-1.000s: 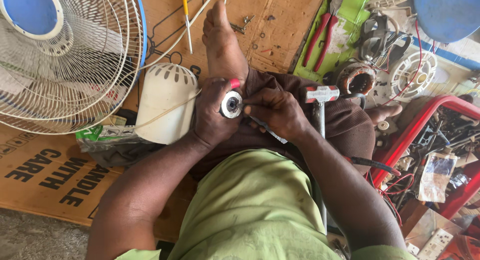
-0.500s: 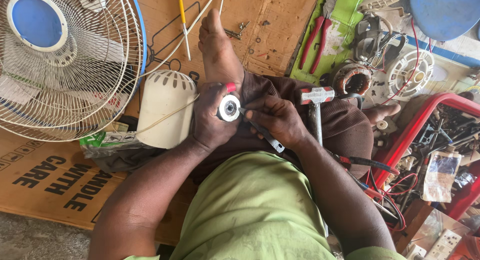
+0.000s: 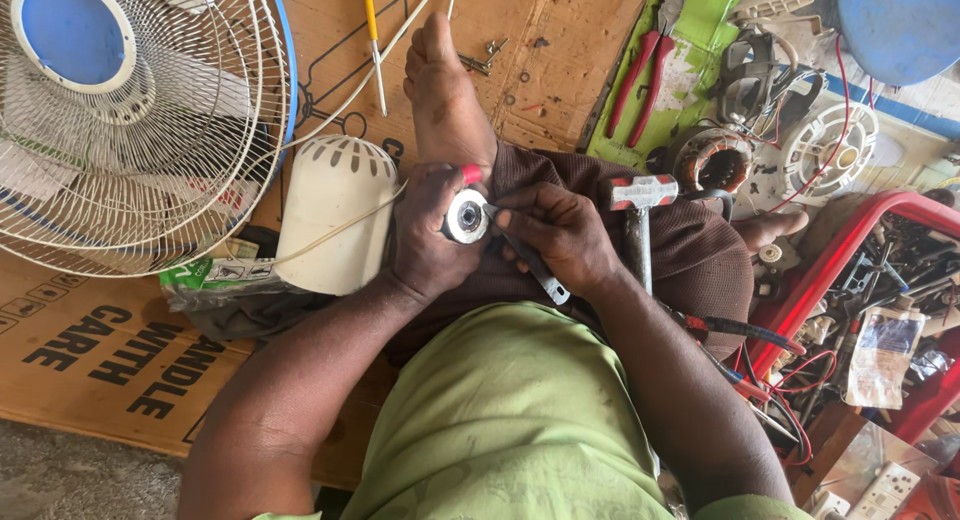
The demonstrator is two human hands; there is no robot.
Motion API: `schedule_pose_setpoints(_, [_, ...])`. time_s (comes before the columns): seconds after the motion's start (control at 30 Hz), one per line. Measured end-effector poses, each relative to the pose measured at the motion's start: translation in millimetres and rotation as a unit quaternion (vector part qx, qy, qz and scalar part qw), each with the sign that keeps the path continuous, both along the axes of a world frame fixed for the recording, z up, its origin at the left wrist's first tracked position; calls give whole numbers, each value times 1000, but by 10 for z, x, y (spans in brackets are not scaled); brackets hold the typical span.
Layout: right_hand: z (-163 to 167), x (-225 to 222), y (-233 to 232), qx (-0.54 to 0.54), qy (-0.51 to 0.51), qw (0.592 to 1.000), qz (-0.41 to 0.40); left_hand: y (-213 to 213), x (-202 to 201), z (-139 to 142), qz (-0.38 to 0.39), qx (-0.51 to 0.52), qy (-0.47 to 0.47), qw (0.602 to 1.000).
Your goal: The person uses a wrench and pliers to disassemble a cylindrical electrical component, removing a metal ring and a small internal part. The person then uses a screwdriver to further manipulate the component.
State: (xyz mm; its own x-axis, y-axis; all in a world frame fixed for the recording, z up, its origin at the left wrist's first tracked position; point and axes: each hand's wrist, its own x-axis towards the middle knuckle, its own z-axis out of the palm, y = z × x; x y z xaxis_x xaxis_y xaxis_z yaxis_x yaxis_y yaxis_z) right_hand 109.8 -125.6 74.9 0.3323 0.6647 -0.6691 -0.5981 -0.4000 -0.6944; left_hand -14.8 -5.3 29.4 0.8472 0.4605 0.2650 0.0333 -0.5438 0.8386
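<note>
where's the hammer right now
The hammer lies on the person's lap, just right of the right hand, below the red-handled pliers.

Even, soft daylight fills the scene, bright without harshness, and no single source shows. Shadows are faint: a dim one lies under the white motor cover (image 3: 333,212) on the cardboard sheet (image 3: 560,50) beside it. Above and left of the cover, the fan guard (image 3: 150,130) gleams mildly on its wires, without true glare. Right of the cover, the hands are sharp, with slight motion softness at the fingers. Well right of the cover, the clutter of wires looks somewhat softer, and straight edges bow gently toward the frame corners.
</note>
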Motion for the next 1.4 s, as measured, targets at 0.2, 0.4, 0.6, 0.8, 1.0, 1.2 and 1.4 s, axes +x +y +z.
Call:
schedule_pose_setpoints(0.2, [9, 8, -9, -6, -9, 1000, 6, 8, 8, 12, -3, 1, 1, 1000])
schedule_pose_setpoints(0.4, [25, 3, 12, 8, -11, 1000, 2, 20, 10, 20, -8, 3, 12, 1000])
schedule_pose_setpoints(0.6, [100, 21, 58, -6, -35, 999, 18, 0, 9, 23, 0, -15, 3, 1000])
schedule_pose_setpoints(0.8, [149, 98, 149, 39, -59, 996, 50, 16, 40, 36, 5, 0, -1, 1000])
schedule_pose_setpoints(1.0, [194, 169, 246, 111, -90, 987, 74, 49, 70, 99, 4, 1, 9, 1000])
schedule_pose_setpoints(1.2, [273, 200, 284, 86, 6, 994, 70, 78, 117, 153, 4, 27, 17, 999])
schedule_pose_setpoints(1.4, [319, 239, 296, 82, 67, 993, 58, 96, 141, 209, -1, 45, 27, 999])
